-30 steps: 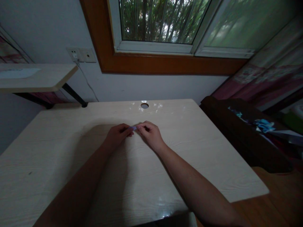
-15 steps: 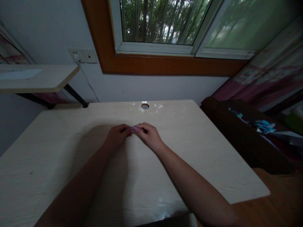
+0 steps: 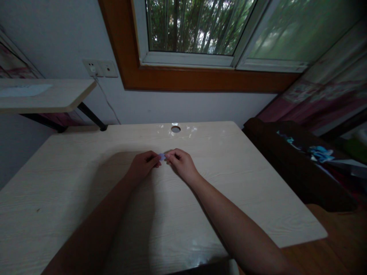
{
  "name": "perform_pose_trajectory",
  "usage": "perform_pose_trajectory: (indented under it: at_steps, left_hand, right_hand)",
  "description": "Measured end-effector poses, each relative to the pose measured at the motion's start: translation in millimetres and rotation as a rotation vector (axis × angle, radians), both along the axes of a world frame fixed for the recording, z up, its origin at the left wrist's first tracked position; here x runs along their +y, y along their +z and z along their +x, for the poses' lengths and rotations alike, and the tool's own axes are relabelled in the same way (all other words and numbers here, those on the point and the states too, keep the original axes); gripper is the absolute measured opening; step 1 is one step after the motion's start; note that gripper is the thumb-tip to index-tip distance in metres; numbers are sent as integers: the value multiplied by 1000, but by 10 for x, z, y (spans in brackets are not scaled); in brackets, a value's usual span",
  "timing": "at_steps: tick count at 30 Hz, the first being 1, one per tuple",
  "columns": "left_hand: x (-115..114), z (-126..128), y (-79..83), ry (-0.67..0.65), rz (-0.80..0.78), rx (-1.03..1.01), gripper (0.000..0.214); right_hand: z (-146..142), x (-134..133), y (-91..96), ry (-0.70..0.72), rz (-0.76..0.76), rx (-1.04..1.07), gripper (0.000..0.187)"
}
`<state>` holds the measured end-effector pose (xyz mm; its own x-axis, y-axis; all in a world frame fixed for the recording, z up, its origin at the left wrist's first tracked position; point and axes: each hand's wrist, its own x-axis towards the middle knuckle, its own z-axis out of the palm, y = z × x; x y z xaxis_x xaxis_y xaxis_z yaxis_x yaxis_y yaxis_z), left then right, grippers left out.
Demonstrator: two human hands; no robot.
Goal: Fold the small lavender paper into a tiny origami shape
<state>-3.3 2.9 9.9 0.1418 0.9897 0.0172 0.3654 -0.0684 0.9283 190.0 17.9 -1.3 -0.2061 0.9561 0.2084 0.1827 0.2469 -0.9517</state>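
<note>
Pinching a tiny pale-purple scrap [image 3: 162,156] from both sides, our left hand [image 3: 142,166] and right hand [image 3: 181,164] rest on the light wooden desk [image 3: 86,183]; any print is too small to read.

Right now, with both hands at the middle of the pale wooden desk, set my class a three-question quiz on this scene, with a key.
1. True or false: the left hand and right hand pinch one small pale-purple piece between their fingertips.
2. The round cable hole in the pale wood-grain desk lies: A beyond the hands, toward the wall; B beside the elbows; C at the desk's left edge.
3. Fill in: the white wall socket sits to the ____ of the brown-framed window.
Key: 1 true; 2 A; 3 left.
</note>
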Motion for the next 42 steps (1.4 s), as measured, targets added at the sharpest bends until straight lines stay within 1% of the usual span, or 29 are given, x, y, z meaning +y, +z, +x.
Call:
perform_pose_trajectory:
  at_steps: [6,10,15,18,24,29,33,42]
  left_hand:
    - [-26,2,3,-26,64,-32,29]
    - [-24,-1,-21,-20,45,-37,32]
    - [1,-6,-21,72,21,-164,30]
    - [8,-6,-22,70,17,-184,29]
    - [5,-8,-55,35,21,-166,29]
    - [-12,6,-10,46,1,-168,31]
    - [-11,4,7,31,5,-146,32]
    - [4,-1,-26,3,-2,-136,29]
  right_hand:
    - [14,-17,40,58,50,-39,22]
    - [16,-28,71,63,65,-61,22]
    - [11,-10,51,55,-12,12,25]
    - [10,4,20,64,-50,41,23]
    - [22,13,-22,64,-74,62,23]
    - [25,15,-27,75,-99,79,25]
    - [17,17,-22,79,-113,113,24]
    - [17,-13,13,56,-63,79,23]
